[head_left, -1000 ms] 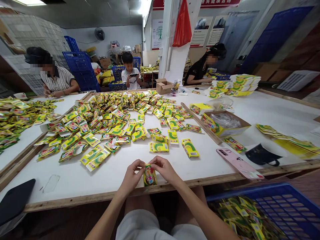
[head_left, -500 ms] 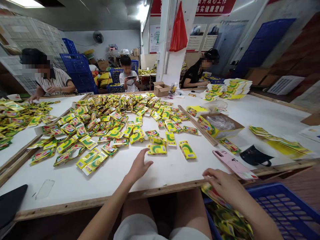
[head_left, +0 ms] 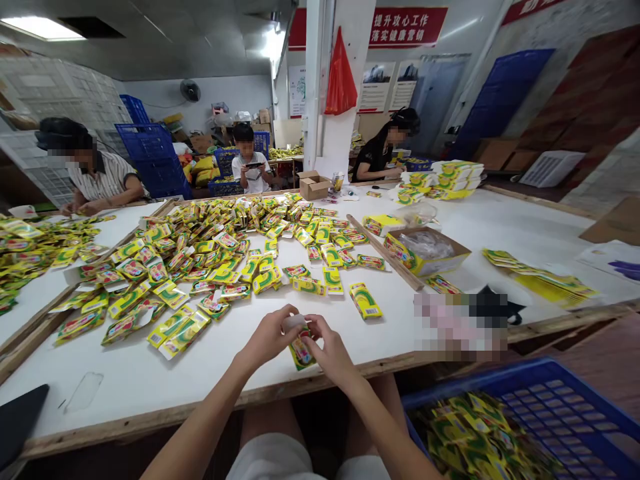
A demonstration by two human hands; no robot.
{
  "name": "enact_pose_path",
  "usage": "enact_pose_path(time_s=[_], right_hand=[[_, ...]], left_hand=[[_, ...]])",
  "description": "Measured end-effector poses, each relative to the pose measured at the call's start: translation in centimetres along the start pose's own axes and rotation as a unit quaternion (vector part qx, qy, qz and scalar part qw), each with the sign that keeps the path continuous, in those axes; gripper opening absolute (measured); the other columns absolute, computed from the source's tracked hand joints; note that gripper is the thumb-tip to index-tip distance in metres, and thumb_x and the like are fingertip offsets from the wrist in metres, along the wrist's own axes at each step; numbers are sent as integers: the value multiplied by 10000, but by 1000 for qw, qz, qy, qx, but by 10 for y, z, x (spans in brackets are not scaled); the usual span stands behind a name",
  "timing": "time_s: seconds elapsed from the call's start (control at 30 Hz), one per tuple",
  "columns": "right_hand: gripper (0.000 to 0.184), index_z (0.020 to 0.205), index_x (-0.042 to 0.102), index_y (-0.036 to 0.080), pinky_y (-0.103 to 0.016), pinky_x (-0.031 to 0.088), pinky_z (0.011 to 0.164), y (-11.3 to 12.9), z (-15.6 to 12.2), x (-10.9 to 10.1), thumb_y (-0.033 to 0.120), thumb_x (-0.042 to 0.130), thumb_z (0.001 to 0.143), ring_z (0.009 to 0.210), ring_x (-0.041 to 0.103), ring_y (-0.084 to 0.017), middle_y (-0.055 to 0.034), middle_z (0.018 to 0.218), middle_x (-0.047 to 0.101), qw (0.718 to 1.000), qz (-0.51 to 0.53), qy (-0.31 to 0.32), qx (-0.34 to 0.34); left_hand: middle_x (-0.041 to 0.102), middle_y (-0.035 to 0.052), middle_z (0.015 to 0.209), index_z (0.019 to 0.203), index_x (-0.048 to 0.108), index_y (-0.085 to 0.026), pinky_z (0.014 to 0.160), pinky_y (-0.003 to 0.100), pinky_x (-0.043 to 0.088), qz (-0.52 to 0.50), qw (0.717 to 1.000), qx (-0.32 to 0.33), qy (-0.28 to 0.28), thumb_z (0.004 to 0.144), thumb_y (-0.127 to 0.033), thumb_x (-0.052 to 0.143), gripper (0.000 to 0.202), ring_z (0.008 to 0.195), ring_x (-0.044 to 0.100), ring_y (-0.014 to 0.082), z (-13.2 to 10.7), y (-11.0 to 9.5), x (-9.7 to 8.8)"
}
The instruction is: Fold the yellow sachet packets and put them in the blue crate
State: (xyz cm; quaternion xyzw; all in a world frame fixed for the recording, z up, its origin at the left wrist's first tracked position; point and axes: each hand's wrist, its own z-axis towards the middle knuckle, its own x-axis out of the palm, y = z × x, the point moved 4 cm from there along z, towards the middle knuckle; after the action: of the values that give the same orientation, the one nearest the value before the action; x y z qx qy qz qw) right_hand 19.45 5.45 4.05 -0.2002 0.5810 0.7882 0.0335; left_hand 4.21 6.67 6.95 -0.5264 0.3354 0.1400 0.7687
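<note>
Both my hands meet over the near edge of the white table [head_left: 150, 373]. My left hand [head_left: 267, 337] and my right hand [head_left: 327, 350] pinch one small yellow and green packet [head_left: 301, 352] between them, fingers closed on its top. A big heap of the same packets [head_left: 210, 247] covers the table's middle, and loose ones lie just beyond my hands, such as a single packet [head_left: 365, 300]. At my right knee a blue crate [head_left: 565, 413] holds several more packets.
An open cardboard box [head_left: 425, 250] with plastic bags stands right of a wooden strip [head_left: 385, 252]. Flat yellow sheets [head_left: 540, 279] lie far right. A black object [head_left: 20, 423] sits at the near left. Three people sit along the table's far side.
My left hand drew back from the loose packets with one in it. My right hand came up from the blue crate, and both now grip that packet together.
</note>
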Motion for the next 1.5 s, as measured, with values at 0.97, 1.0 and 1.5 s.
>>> enact_pose_path(time_s=[0.97, 1.0, 1.5], right_hand=[[201, 858, 642, 148, -254, 446, 726, -2, 11, 34, 321, 541, 844, 770, 559, -130, -42, 852, 626, 999, 34, 37, -2], [189, 858, 641, 147, -252, 444, 715, -2, 12, 34, 311, 551, 830, 752, 553, -128, -39, 836, 625, 999, 32, 36, 7], [207, 892, 590, 144, -256, 457, 736, -17, 8, 48, 338, 547, 835, 787, 577, -142, -35, 835, 617, 991, 114, 51, 48]], left_hand=[[626, 79, 910, 926, 590, -118, 787, 296, 466, -267, 943, -99, -170, 850, -348, 565, 243, 866, 589, 174, -54, 37, 21], [626, 77, 906, 933, 589, -118, 775, 288, 466, -266, 943, -105, -171, 844, -345, 572, 245, 855, 586, 170, -53, 37, 21], [644, 75, 919, 958, 646, -127, 764, 284, 471, -288, 936, -120, -165, 839, -358, 588, 266, 860, 594, 177, -57, 43, 31]])
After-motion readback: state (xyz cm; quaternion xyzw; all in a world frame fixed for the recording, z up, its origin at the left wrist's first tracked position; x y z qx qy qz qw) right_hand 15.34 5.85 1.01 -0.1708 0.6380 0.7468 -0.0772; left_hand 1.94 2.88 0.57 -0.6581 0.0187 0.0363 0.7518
